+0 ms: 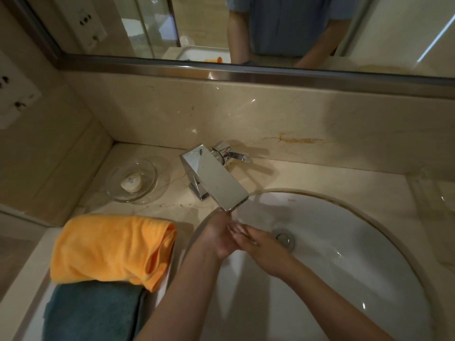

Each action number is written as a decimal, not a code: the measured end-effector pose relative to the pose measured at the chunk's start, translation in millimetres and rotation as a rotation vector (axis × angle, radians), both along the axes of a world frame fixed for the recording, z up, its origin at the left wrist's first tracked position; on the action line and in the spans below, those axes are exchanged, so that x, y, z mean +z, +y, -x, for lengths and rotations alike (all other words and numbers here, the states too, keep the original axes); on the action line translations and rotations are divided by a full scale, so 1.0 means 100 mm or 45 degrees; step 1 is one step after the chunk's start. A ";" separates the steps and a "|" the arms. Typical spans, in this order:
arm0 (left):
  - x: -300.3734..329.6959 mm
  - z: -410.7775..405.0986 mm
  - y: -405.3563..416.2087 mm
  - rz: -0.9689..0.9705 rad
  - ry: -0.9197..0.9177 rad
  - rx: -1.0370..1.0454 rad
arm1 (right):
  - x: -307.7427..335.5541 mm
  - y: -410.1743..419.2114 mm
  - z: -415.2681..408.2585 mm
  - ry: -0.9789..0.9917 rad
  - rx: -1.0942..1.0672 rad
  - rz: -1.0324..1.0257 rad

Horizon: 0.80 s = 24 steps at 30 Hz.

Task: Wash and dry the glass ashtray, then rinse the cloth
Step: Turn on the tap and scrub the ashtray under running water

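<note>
From the head camera, both hands meet under the spout of the faucet (214,174), a flat, rectangular slab of polished chrome with a small lever handle behind it; a thin stream of water falls from its lip. The left hand (216,236) lies with its palm turned inward; the right hand (256,242) presses against it, its fingers (237,230) straight and close together, laid across the left palm; neither hand grips anything. They are held over the sink (344,254), a smooth, glossy white oval bowl set under the table (320,175), with a round metal drain (284,237) just right of the hands.

The table is pale beige polished stone with faint brown veining; the same stone runs up the wall behind. On it, left of the faucet, stands the glass ashtray (133,179), a clear, round, shallow dish with a thick rim, holding a small white wrapped soap (131,184); whether this dish is truly the ashtray cannot be told for certain. Near the front left lies the orange cloth (110,249), soft and loosely folded, its lower edge overlapping a teal towel (93,313) of coarser, terry texture.

Above, a mirror (147,25) in a brushed metal frame reflects the person's blue shirt and forearms.
</note>
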<state>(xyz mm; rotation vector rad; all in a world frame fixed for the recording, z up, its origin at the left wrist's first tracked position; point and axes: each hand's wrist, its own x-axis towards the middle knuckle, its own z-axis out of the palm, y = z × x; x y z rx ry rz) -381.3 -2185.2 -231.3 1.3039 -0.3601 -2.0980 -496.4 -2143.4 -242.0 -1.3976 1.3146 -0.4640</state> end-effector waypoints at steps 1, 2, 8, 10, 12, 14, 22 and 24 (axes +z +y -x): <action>0.00 0.02 0.00 -0.006 -0.044 -0.016 | 0.02 0.00 -0.02 -0.060 -0.089 -0.026; -0.07 0.04 -0.01 0.004 -0.161 0.000 | 0.03 -0.01 -0.03 -0.107 -0.171 -0.061; -0.23 0.22 0.10 0.218 -0.508 0.127 | 0.11 -0.10 -0.12 -0.441 -0.582 -0.354; -0.29 0.22 0.09 0.249 -0.707 0.176 | 0.08 -0.10 -0.12 -0.534 -0.649 -0.437; -0.32 0.19 0.09 0.306 -0.790 0.087 | 0.05 -0.10 -0.11 -0.629 -0.707 -0.519; -0.38 0.13 0.06 0.298 -0.749 -0.031 | 0.03 -0.09 -0.11 -0.752 -0.789 -0.589; -0.14 0.27 0.18 0.498 -1.395 -0.305 | -0.06 -0.12 -0.10 -1.092 -0.934 -0.834; -0.10 0.35 0.29 0.742 -1.538 -0.613 | -0.09 -0.10 -0.11 -1.122 -0.996 -0.848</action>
